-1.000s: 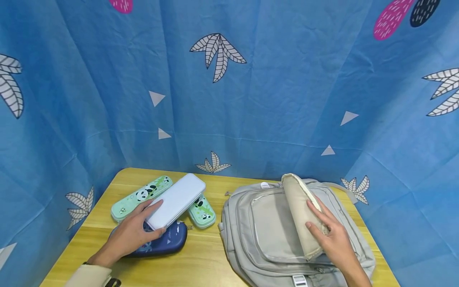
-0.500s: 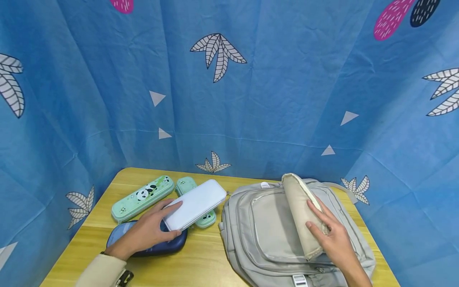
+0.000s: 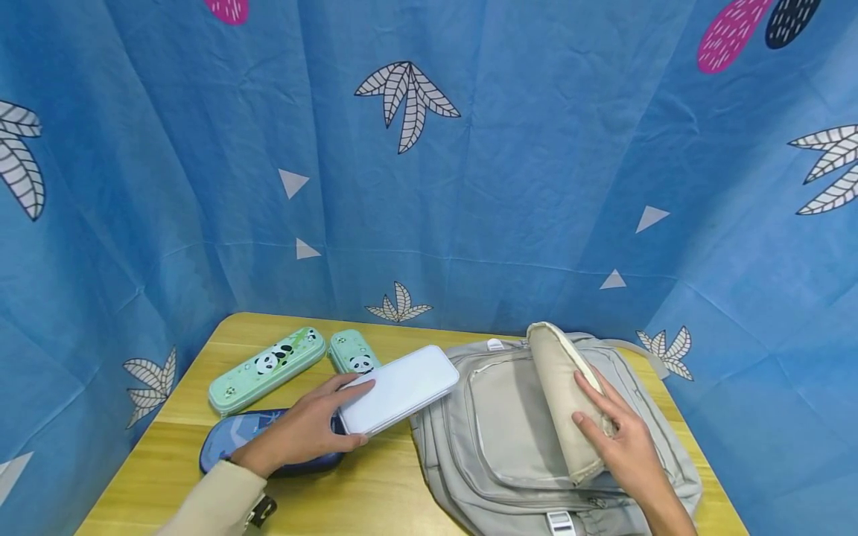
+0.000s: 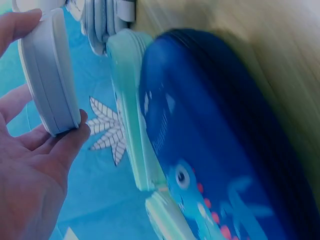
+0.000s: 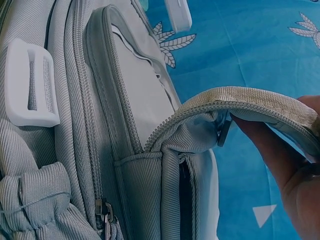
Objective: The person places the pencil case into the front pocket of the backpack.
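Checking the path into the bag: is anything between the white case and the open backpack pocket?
Nothing visible: the left hand holds the white case at the backpack edge, and the right hand holds the flap back.

Bright, even light; left wrist view motion-blurred

The head view looks forward and down over the table [image 3: 375, 491]. Both wrist views sit close and low; all three share the grey backpack [image 3: 536, 461].

navy case [image 3: 234, 445] half hidden, blurred wood
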Demonstrator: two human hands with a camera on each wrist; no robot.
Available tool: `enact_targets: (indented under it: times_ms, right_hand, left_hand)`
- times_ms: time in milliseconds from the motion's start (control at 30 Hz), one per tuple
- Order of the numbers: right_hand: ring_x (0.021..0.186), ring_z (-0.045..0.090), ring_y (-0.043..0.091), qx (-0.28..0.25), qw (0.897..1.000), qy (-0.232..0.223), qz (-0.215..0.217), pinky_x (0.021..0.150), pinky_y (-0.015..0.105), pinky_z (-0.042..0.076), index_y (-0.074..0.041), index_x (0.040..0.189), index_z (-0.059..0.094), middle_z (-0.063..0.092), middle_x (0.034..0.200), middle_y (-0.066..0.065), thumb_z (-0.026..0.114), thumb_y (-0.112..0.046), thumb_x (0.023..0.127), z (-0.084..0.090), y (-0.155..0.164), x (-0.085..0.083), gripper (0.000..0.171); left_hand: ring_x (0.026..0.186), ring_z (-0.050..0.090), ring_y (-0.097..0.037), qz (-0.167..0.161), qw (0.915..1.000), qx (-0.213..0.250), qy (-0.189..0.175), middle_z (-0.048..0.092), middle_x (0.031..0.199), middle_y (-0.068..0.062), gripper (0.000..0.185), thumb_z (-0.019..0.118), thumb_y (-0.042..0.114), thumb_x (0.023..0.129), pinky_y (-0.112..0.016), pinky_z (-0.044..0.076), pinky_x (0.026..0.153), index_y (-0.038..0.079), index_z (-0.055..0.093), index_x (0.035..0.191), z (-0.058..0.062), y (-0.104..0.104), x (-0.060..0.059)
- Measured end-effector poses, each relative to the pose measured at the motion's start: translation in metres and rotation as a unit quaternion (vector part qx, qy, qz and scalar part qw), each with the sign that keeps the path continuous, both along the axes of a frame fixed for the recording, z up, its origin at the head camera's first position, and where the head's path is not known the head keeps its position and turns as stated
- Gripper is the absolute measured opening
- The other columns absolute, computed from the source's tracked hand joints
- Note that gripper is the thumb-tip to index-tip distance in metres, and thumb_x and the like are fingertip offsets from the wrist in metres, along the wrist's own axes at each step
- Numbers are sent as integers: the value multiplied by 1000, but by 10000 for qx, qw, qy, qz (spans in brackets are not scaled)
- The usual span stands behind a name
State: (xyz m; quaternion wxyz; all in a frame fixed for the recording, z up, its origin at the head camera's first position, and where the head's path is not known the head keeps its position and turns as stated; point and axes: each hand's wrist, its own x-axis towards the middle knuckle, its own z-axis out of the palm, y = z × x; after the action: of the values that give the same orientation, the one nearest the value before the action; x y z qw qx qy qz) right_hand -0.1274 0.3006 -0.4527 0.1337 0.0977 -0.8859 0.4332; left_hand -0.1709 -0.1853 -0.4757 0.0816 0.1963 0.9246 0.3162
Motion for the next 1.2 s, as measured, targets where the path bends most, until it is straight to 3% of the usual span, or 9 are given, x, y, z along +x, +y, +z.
enact_targets:
  times_ms: [200,400,867,933,1100,1200]
  right_hand:
    - [161,23,3,23,10000,-18,-8,111,-3,20,-21,163,53,30,179,9,72,-16,107,0,0,0,60]
    - [160,22,0,28,10000,-79,-21,108,-4,23,-22,164,52,30,179,8,71,-18,107,1,1,-1,60]
    - [165,22,45,-73,9999,-147,37,107,-5,24,-19,164,51,28,180,13,70,-17,108,3,1,0,60]
    - [166,22,43,-73,9999,-124,40,107,-5,24,-19,164,51,28,179,13,71,-16,108,3,1,0,60]
    - [166,23,24,-46,10000,-57,15,109,-4,23,-20,163,52,30,179,13,71,-15,107,3,0,0,60]
    - [167,23,26,-45,10000,-51,9,109,-4,22,-20,163,52,30,179,13,71,-16,107,3,0,0,60]
  left_hand:
    - [152,48,-47,-485,9986,186,-17,40,173,-16,81,84,49,94,-64,52,109,25,51,165,-2,16,-2]
    - [154,48,-41,-716,9969,283,-160,39,174,-10,82,83,52,94,-62,51,113,30,49,165,-5,33,-4]
    - [156,46,-32,-1185,9921,290,-300,37,176,-1,84,83,53,93,-59,48,118,36,46,166,-6,69,-7]
    - [156,45,-32,-1276,9910,305,-275,37,176,-3,83,83,51,94,-59,48,119,35,46,166,-6,73,-7]
    - [156,45,-32,-1461,9887,250,-238,36,176,-6,82,82,51,95,-57,48,120,35,46,167,-7,83,-8]
    - [155,46,-31,-1521,9880,166,-212,37,176,-4,82,82,53,95,-55,48,120,36,46,166,-9,89,-9]
